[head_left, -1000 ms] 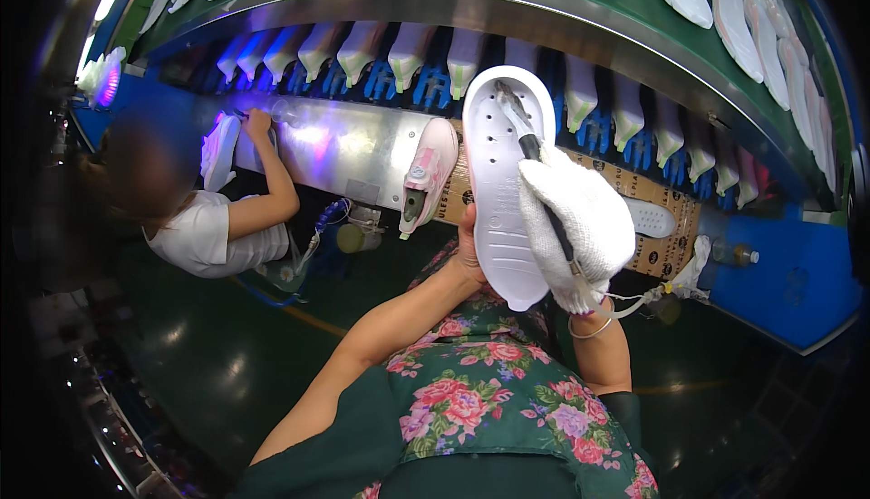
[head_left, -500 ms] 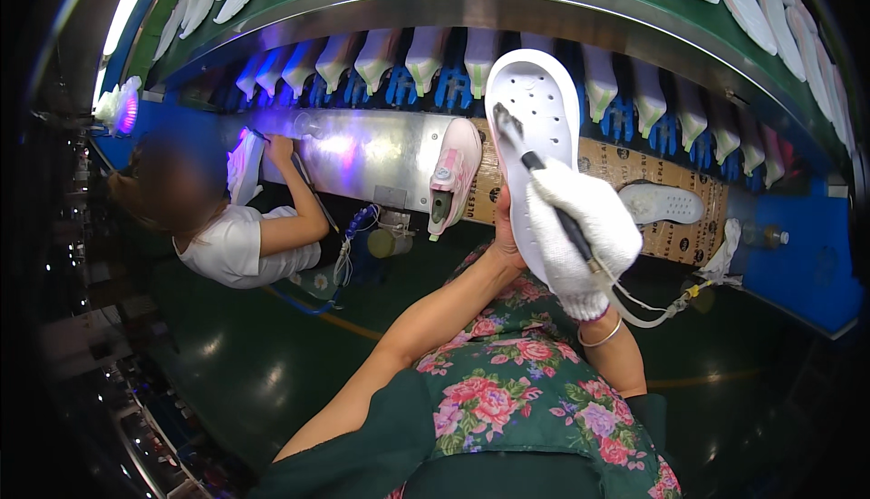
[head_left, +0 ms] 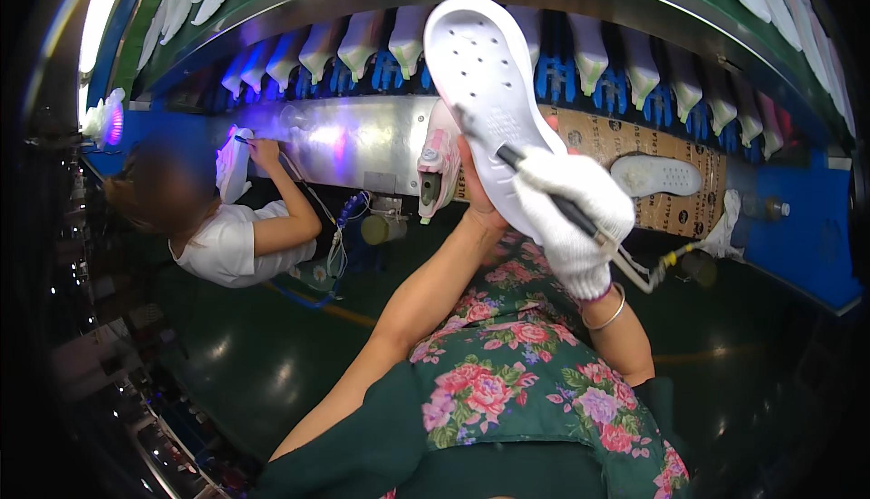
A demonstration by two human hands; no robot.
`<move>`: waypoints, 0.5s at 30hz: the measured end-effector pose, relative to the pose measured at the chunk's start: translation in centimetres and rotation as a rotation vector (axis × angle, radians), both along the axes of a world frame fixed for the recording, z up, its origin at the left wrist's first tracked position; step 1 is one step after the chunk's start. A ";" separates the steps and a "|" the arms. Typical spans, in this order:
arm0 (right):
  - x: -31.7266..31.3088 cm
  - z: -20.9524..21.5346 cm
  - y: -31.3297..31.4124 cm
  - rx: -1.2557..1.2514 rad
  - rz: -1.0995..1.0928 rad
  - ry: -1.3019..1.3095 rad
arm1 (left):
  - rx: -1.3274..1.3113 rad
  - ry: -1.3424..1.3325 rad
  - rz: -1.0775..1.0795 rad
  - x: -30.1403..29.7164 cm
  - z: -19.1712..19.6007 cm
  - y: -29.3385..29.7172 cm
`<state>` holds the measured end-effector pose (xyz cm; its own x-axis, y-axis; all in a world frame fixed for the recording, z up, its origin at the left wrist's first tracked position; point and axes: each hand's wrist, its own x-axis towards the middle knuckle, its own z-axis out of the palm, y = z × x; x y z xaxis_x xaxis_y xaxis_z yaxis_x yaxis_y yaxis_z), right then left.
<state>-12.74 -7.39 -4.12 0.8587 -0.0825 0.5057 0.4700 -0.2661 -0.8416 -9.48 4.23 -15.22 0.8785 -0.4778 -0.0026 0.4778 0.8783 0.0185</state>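
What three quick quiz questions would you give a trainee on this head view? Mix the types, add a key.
1. Multiple choice: what does the gloved right hand hold?
a) scissors
b) a brush
c) a hammer

2. True or false: the left hand, which holds the raised white sole, is gloved too.

3. Fill the gap: to the right of the raised one, a second sole lies on a patterned sheet of ____.

Key:
1. b
2. False; it is bare.
3. Cardboard
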 end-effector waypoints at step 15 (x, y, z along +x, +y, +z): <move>-0.4 -0.7 0.5 -0.247 0.143 -0.093 | 0.024 -0.212 -0.126 3.3 1.9 2.4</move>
<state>-13.18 -6.85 -4.85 0.8019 0.1709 0.5726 0.5895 -0.3830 -0.7112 -6.18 6.66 -13.29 0.7940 -0.5857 0.1626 0.5668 0.8101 0.1500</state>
